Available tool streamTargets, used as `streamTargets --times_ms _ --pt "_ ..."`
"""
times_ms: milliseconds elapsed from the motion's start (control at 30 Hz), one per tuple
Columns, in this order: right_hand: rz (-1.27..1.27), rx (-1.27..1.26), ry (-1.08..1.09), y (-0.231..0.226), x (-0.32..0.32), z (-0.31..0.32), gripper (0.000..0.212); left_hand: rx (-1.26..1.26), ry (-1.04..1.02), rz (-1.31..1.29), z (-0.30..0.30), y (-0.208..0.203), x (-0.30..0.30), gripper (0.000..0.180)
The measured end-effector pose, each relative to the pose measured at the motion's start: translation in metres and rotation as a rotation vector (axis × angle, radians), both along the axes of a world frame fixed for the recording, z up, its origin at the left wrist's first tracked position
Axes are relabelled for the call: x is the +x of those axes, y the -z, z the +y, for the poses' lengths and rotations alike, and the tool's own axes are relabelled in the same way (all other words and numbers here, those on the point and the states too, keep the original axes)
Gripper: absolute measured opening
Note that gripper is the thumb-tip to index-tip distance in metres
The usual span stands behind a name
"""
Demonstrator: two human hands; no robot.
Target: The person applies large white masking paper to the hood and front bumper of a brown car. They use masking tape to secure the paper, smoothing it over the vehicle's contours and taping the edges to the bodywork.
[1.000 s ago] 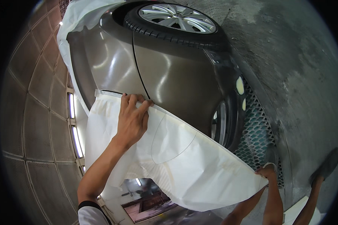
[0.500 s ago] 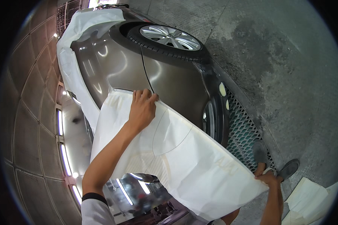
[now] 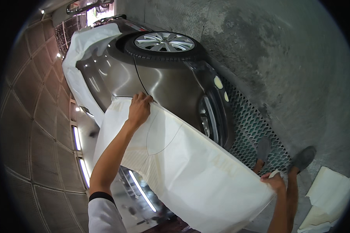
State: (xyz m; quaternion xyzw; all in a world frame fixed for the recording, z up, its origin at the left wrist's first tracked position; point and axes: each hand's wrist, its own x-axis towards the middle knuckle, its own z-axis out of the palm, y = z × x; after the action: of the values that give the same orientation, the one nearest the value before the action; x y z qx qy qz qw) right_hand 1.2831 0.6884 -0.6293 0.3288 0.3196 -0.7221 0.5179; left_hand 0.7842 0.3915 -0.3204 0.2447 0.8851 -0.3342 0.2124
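Note:
A large white sheet of masking paper (image 3: 190, 167) stretches diagonally across the front of a bronze-brown car (image 3: 163, 83), covering part of its bodywork. My left hand (image 3: 139, 110) is closed over the sheet's upper edge, fingers curled down onto the painted panel by a dark seam. At the lower right, my right hand (image 3: 275, 181) pinches the sheet's far corner, where a pale folded bit sticks up. Between my hands the upper edge runs nearly straight, just above the headlight (image 3: 206, 116). Thin curved lines mark the paper's surface.
More white covering (image 3: 72, 72) drapes the car's far left side. A silver wheel (image 3: 165, 42) shows at the top. A metal floor grating (image 3: 252, 120) runs beside the bumper, with my shoes (image 3: 303, 158) near it. Loose paper sheets (image 3: 326, 192) lie on the concrete at right.
My view has shifted a little, so the car and sheet appear further left. Both hands keep their hold on the paper; the left stays at the seam.

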Motion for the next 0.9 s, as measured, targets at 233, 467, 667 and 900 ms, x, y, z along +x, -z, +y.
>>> streamTargets --times_ms 233,467,667,900 --pt "-0.104 -0.047 -0.093 -0.019 0.035 -0.115 0.024 -0.191 -0.021 -0.114 0.020 0.001 0.002 0.022" --pt "-0.103 -0.155 -0.186 -0.028 0.074 -0.209 0.023 -0.255 0.092 -0.221 0.029 0.002 -0.001 0.021" --pt "-0.078 -0.207 -0.225 -0.077 0.087 -0.226 0.026 -0.281 0.144 -0.286 0.026 0.000 -0.006 0.022" --pt "0.016 -0.038 -0.160 -0.139 0.095 -0.232 0.029 -0.329 0.136 -0.295 0.031 -0.001 -0.006 0.025"
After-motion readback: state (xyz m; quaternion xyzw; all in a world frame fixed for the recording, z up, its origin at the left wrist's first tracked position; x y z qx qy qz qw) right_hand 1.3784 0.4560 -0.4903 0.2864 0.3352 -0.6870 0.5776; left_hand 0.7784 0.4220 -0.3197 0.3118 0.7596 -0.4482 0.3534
